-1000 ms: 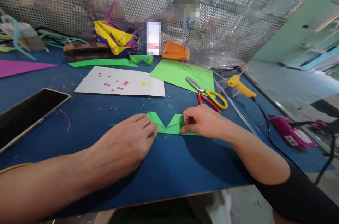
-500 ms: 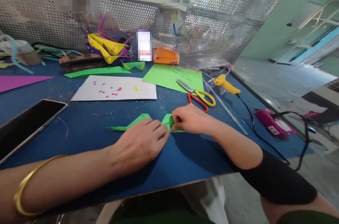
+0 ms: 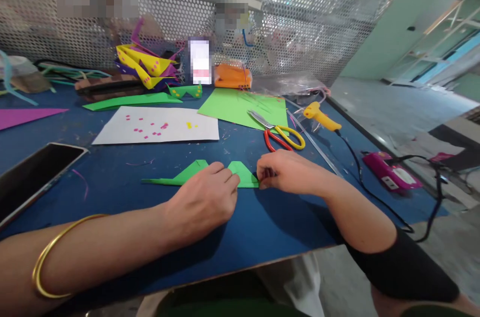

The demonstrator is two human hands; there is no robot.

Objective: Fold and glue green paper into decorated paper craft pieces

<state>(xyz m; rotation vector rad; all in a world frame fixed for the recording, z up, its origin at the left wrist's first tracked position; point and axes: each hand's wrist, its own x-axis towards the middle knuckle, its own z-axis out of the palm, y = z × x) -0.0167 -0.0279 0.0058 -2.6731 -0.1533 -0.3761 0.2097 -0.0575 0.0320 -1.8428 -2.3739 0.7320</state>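
A folded green paper cutout [image 3: 240,175], with two raised peaks and a thin strip at its left end, lies on the blue tabletop in front of me. Across its middle rests my left hand [image 3: 208,193], fingers curled and closed on the paper, covering the part between the peaks. At the cutout's right end my right hand [image 3: 279,171] is closed in a pinch on the paper edge; its fingertips are partly hidden. Scissors [image 3: 285,138] with a red and a yellow handle lie just beyond my right hand.
White paper [image 3: 176,129] holds small pink and yellow bits. Behind lie light green paper [image 3: 225,103], green glasses-shaped paper [image 3: 186,91] and yellow and purple paper pieces [image 3: 144,63]. A yellow glue gun [image 3: 321,116] with its cord lies right, a phone [image 3: 37,177] left. Perforated mesh rises behind.
My right hand has slid right along the green paper, from beside the right peak to its end, uncovering that peak. My left hand stays on the middle. The view has shifted slightly.
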